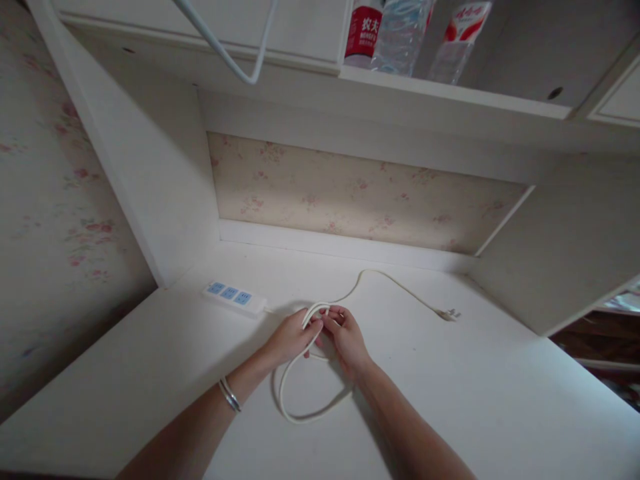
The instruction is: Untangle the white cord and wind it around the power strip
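Note:
A white power strip [234, 297] with blue sockets lies on the white desk [500, 393] at the left. Its white cord [305, 417] runs to my hands, forms a loop toward me, then trails off right to the plug [449, 313]. My left hand [290, 337] pinches the gathered cord at the loop's top, a silver bangle on its wrist. Right beside it, touching, my right hand [345, 337] has its fingers closed on the same bundle of cord.
A shelf [450, 90] above the desk holds three plastic bottles [400, 33]. A white wire hanger [225, 47] hangs at the top. Floral wallpaper [360, 193] backs the alcove; white side panels close it in left and right.

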Action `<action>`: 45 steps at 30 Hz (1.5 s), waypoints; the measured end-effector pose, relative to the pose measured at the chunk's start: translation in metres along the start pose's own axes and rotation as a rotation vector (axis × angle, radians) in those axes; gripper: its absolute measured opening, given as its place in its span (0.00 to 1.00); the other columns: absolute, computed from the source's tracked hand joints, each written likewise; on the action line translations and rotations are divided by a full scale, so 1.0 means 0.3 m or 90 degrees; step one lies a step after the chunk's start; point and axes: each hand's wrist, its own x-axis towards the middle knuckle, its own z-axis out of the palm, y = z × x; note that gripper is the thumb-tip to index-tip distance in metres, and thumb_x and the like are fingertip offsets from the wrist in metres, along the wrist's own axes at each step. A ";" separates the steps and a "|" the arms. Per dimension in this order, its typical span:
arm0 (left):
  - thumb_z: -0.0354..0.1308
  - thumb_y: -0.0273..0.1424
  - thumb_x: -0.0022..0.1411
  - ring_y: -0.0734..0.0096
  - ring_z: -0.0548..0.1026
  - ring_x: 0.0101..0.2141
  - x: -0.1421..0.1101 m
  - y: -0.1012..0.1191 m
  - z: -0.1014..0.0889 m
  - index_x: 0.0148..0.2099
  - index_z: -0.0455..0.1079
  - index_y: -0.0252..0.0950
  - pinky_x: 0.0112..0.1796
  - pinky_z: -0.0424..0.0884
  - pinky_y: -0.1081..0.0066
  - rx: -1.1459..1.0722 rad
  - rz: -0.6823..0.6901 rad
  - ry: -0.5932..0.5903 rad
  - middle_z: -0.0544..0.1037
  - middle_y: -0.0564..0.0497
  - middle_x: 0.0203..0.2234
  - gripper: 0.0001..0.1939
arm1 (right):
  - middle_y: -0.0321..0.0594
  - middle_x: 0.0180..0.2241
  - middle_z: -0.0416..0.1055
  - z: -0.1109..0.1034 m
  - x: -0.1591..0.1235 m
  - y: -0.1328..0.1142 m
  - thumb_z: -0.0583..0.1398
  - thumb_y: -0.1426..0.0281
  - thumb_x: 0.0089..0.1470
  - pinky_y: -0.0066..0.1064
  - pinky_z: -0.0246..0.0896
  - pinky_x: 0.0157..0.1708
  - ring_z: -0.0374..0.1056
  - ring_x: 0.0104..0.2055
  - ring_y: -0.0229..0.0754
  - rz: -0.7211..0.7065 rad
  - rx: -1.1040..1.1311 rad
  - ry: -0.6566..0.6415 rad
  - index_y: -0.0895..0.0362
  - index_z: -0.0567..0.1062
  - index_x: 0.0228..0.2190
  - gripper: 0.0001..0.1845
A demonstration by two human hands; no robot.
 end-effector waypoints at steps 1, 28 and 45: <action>0.49 0.48 0.59 0.75 0.69 0.18 -0.001 -0.001 0.002 0.41 0.68 0.34 0.16 0.63 0.76 0.006 0.001 0.019 0.75 0.50 0.24 0.22 | 0.39 0.36 0.71 -0.005 0.001 -0.010 0.66 0.66 0.44 0.33 0.65 0.36 0.68 0.33 0.38 0.011 0.010 -0.004 0.55 0.66 0.36 0.18; 0.46 0.53 0.58 0.72 0.73 0.19 0.013 -0.001 -0.024 0.37 0.62 0.35 0.21 0.66 0.74 -0.090 -0.070 0.086 0.76 0.51 0.26 0.24 | 0.45 0.35 0.74 -0.106 -0.022 -0.146 0.60 0.57 0.52 0.29 0.63 0.36 0.68 0.30 0.35 0.126 -0.217 -0.448 0.62 0.76 0.35 0.20; 0.43 0.50 0.62 0.84 0.61 0.12 -0.005 0.012 -0.014 0.40 0.60 0.35 0.12 0.56 0.80 -0.114 0.015 -0.137 0.67 0.57 0.22 0.22 | 0.38 0.39 0.72 -0.043 0.037 -0.047 0.64 0.70 0.49 0.27 0.67 0.41 0.70 0.40 0.36 0.087 0.194 -0.111 0.56 0.72 0.36 0.11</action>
